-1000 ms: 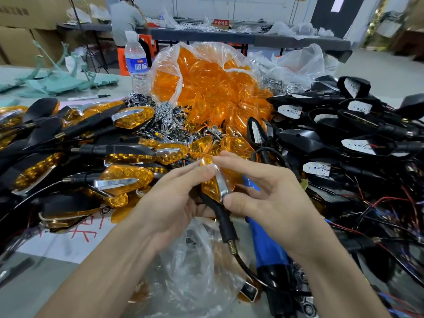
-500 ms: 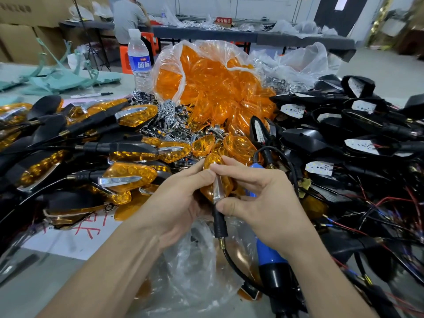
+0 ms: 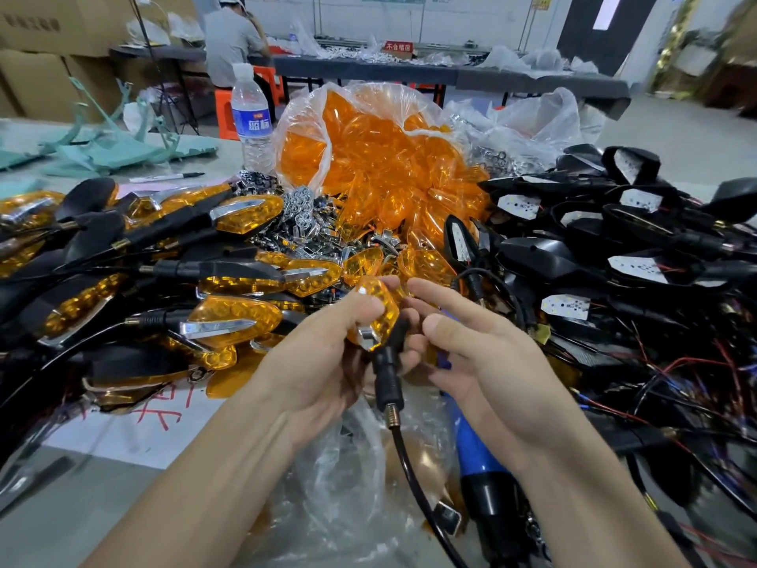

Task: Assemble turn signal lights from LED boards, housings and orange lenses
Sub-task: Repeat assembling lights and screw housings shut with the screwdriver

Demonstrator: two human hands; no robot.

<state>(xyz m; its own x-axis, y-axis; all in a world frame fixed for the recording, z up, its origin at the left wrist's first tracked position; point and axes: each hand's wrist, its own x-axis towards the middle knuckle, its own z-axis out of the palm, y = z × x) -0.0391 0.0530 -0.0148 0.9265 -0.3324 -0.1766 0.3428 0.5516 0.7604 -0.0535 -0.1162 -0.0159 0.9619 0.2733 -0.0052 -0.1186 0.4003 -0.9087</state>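
Two bare hands at mid-frame, low over a crowded table (image 3: 61, 518). Gripped in the left hand (image 3: 323, 362): one turn signal light (image 3: 385, 362), thumb pressed flat on its orange lens (image 3: 381, 309), chrome strip glinting at the lower tip, black stem and cable hanging below the palm. Just beside it, the right hand (image 3: 491, 362), holding nothing, fingers loose and parted, forefinger reaching toward the lens. Cannot tell whether its lower fingers touch the stem.

Around the hands:
- Far left, a heap of finished lights (image 3: 233, 317).
- Far right, black housings (image 3: 545, 256) with white LED boards (image 3: 565, 307) and red wires.
- Behind, a clear bag of loose orange lenses (image 3: 368, 157) and a small pile of chrome trims (image 3: 301, 205).
- Under the right wrist, a blue-handled tool (image 3: 471, 448), lying untouched.

Seemingly the closing step for this unit, with the lens already seated on the housing and no board in sight. Probably a last squeeze or look-over along the seam. Next, most likely, a pass to the finished heap at left, then a reach right for a bare housing and back for a fresh lens. Calls for a firm hold on the stem during the pass, with care for the dangling cable near the tangled wires, and for a free right hand.
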